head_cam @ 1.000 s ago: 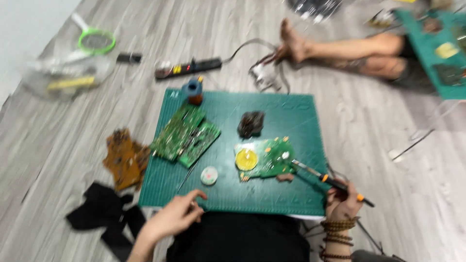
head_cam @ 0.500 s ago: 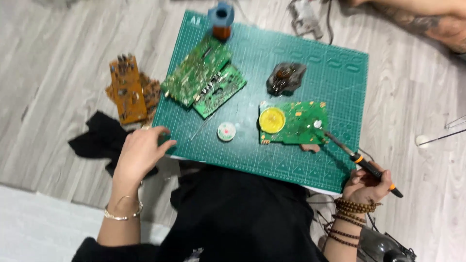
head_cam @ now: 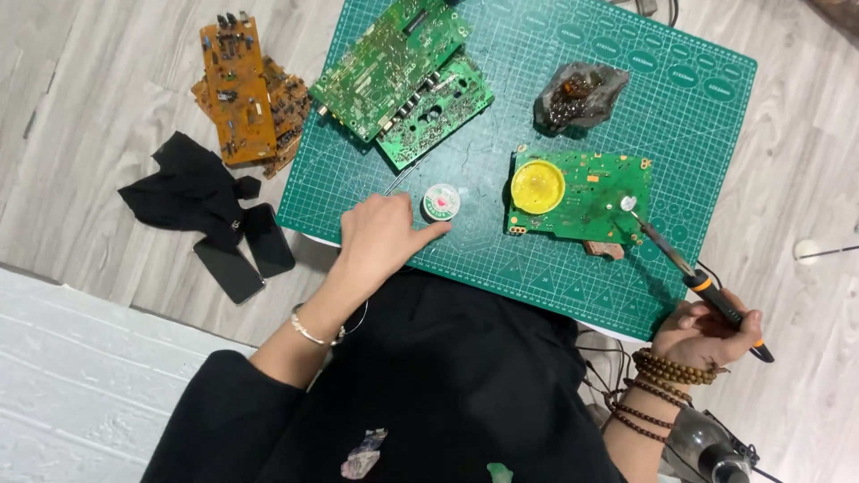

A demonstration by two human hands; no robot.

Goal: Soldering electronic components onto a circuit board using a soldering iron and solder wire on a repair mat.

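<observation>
Your right hand [head_cam: 702, 331] is clamped on the iron [head_cam: 689, 273], tip on the board [head_cam: 582, 201] mid-mat [head_cam: 698, 134], while your left hand [head_cam: 380, 237], loosely curled, touches the solder reel [head_cam: 440, 202].

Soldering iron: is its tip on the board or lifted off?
On the board: the soldering iron tip meets the green circuit board, held in the right hand.

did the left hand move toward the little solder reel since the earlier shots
Yes. The left hand came from the green mat's near-left edge inward; its fingers now touch the small round solder reel.
</observation>
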